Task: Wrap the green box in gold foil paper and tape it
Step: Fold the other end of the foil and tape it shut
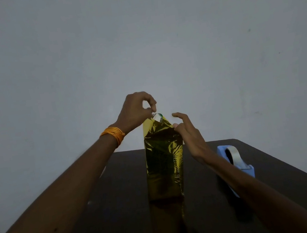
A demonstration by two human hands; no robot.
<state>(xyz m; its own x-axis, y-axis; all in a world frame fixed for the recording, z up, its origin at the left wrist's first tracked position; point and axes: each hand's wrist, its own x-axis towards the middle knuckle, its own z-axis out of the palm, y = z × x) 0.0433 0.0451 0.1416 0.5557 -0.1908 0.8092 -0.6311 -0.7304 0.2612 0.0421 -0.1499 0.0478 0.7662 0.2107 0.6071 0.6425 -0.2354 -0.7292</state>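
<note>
The green box stands upright on the dark table point(123, 210), almost wholly covered by gold foil paper point(163, 164). Only a small green and white corner of the box point(159, 116) shows at the top. My left hand point(136, 111) is above that top end, with thumb and forefinger pinched together on a small pale flap at the foil's upper edge. My right hand point(187, 131) is at the upper right side of the wrapped box. Its thumb touches the foil and its fingers are loosely extended, holding nothing.
A light blue tape dispenser point(235, 162) with a roll of clear tape sits on the table to the right, partly behind my right forearm. An orange band is on my left wrist. A plain grey wall rises behind the table's far edge.
</note>
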